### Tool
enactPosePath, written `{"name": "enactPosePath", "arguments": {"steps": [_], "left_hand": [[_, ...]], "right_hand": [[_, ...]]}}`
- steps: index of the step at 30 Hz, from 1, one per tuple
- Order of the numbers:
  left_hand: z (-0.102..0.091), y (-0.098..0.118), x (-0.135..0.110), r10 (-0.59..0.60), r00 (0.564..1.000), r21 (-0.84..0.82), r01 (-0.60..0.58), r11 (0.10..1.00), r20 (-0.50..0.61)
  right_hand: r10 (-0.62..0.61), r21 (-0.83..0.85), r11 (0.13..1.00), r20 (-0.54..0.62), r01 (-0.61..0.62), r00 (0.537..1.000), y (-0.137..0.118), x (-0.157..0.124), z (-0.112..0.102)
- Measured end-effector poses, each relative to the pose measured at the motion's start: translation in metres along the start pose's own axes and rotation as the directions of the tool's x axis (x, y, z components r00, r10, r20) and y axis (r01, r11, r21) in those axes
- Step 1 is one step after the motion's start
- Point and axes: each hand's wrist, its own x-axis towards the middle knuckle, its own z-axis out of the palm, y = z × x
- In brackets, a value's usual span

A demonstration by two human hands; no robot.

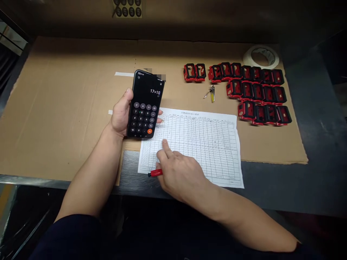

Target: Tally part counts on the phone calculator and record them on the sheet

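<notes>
My left hand (121, 112) grips a smartphone (145, 104), its thumb along the left edge and fingertips showing past the right edge. The phone's calculator screen reads 17+10, with 27 below. Under and beside the phone lies a printed form (200, 148), a sheet ruled into a table with some handwriting. My right hand (181, 173) is over the form's lower left part, index finger stretched towards its left columns; I cannot tell if the fingertip touches the paper. A red pen (155, 173) is tucked in the curled fingers of that hand, its black end pointing left.
Several red and black plastic frames (257, 94) stand in rows on the cardboard sheet (67, 90) at the right. Behind them lies a tape roll (261, 57). Nail clippers (210, 94) sit above the form. A sticker sheet (127, 8) is on the back wall. The metal table's edge (271, 187) runs in front.
</notes>
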Motion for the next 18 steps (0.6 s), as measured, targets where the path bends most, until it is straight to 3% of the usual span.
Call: {"name": "enactPosePath", "arguments": {"steps": [4, 9, 18], "left_hand": [[-0.005, 0.000, 0.000, -0.024, 1.000, -0.005, 0.024, 1.000, 0.016], [-0.017, 0.002, 0.000, -0.064, 0.998, 0.011, 0.064, 0.998, 0.024], [-0.024, 0.010, -0.003, -0.121, 0.991, 0.012, 0.121, 0.993, 0.058]], "right_hand": [[-0.040, 0.047, 0.998, 0.004, 0.040, 0.999, -0.004, 0.002, 0.000], [0.055, 0.013, 0.998, -0.084, -0.054, 0.995, 0.007, 0.000, 0.000], [0.146, 0.035, 0.989, -0.109, -0.143, 0.983, 0.010, 0.006, -0.007]]}}
